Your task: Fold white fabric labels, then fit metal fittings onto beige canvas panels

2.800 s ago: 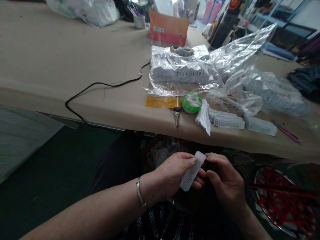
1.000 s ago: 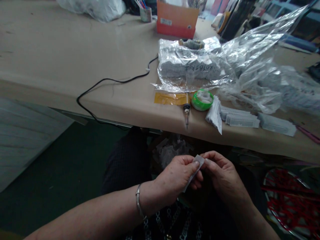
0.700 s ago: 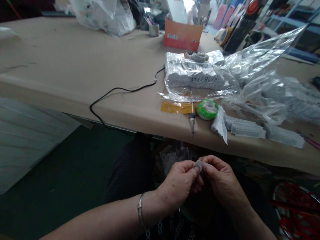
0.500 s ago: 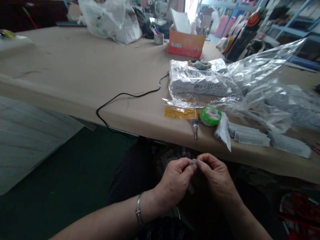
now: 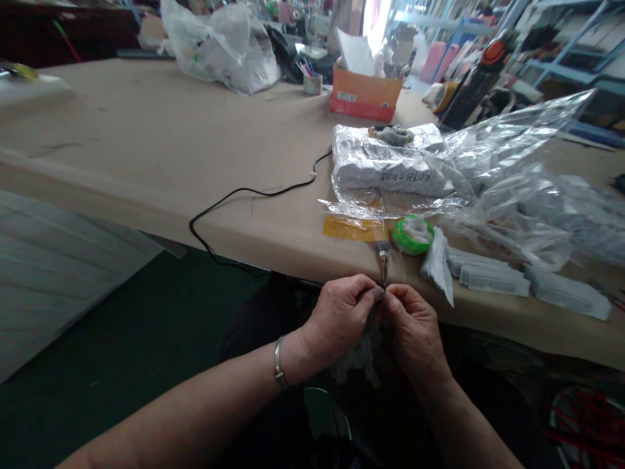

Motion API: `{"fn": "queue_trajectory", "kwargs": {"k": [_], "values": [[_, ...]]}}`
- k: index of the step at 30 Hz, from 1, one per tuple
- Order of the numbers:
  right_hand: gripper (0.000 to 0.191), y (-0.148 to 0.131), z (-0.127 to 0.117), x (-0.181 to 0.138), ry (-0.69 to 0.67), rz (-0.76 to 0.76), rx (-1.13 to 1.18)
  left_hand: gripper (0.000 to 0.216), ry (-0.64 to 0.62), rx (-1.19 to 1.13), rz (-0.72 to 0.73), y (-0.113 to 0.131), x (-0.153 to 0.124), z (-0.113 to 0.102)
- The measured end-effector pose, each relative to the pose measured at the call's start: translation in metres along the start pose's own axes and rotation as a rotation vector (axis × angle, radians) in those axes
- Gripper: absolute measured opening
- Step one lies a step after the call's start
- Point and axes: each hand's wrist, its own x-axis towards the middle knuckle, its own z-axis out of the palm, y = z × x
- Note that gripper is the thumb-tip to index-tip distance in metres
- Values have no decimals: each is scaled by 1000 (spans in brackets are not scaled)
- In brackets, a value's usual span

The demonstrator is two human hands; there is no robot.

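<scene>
My left hand [image 5: 342, 319] and my right hand [image 5: 413, 326] meet in a pinch just below the table edge. Both sets of fingertips are closed on a white printed label strip [image 5: 360, 357], whose pale lower part hangs between the hands. The pinch point sits right at the tip of a soldering iron [image 5: 383, 253] that juts over the table edge. A silver bangle is on my left wrist. Beside the iron stands a green round tin [image 5: 413, 234] with white stuff in it.
Stacks of white labels [image 5: 488, 277] lie along the front edge of the tan table [image 5: 146, 150], with a fanned bunch [image 5: 438, 264] overhanging it. Behind them are clear plastic bags of labels [image 5: 390, 172], an orange box [image 5: 366, 94] and a black cable [image 5: 234, 195].
Both hands rose from my lap to the table edge, up to the iron's tip. The label, first held flat and showing its print, is now folded and mostly hidden between the fingers.
</scene>
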Motion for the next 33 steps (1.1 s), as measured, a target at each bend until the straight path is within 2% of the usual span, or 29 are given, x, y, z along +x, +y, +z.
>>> {"fn": "queue_trajectory", "kwargs": {"k": [8, 12, 15, 21, 25, 30, 33], "values": [[17, -1, 3, 7, 25, -47, 15, 24, -1, 96, 86, -3, 9, -2], [15, 0, 4, 8, 41, -84, 18, 20, 46, 96, 128, -8, 11, 0], [14, 1, 4, 7, 51, -115, 9, 17, 72, 106, 175, -9, 9, 1], [12, 1, 2, 0, 34, -192, -60, 21, 35, 103, 216, -7, 0, -3], [14, 1, 0, -4, 29, -209, -121, 19, 38, 16, 154, -3, -6, 0], [8, -3, -8, -23, -6, -191, -210, 17, 21, -143, -37, -2, -12, 5], [10, -16, -25, -39, 18, -342, -476, 17, 10, -188, -116, -4, -16, 6]]}}
